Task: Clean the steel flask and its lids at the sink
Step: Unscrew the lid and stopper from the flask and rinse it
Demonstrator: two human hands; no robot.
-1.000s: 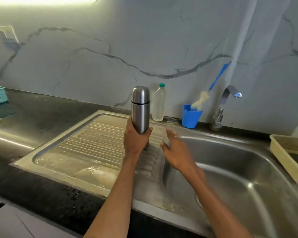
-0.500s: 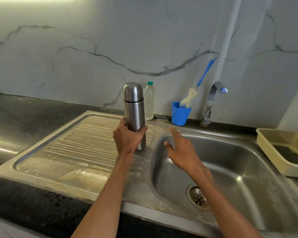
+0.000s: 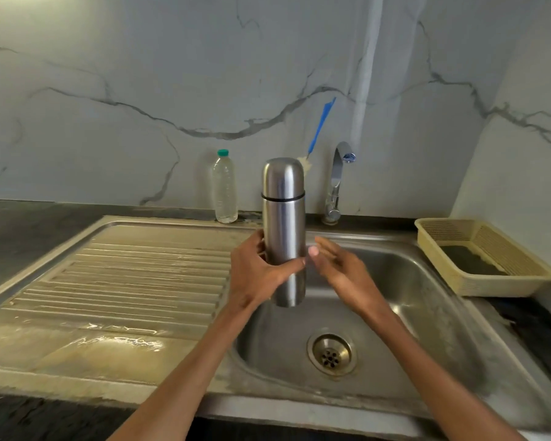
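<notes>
The steel flask (image 3: 283,230) is a tall brushed-metal cylinder with a rounded cap lid on top, a thin dark ring marking the seam between lid and body. It is upright, lifted clear of the steel, above the left side of the sink basin (image 3: 427,313). The left hand (image 3: 255,278) grips its lower half, thumb across the front and fingers curled round the back. The right hand (image 3: 337,268) is just beside the flask on its right with fingers straight and spread, holding nothing; whether its thumb tip touches the metal I cannot tell.

Far left lies the dark countertop (image 3: 29,230), then the ribbed draining board (image 3: 134,275), stained yellowish and wet at its near edge. Behind it, against the marbled wall, a clear plastic bottle (image 3: 225,187) with a green cap stands upright. The flask hides most of what stands behind it: only a blue brush handle (image 3: 320,125) slants up above the lid, with a bit of pale bristle at the lid's right shoulder. Next comes the chrome tap (image 3: 337,179), its spout over the basin. The round drain (image 3: 330,354) sits low in the basin between the forearms. At far right a beige plastic basket (image 3: 490,281) rests on the counter beside the sink with something dark inside.
</notes>
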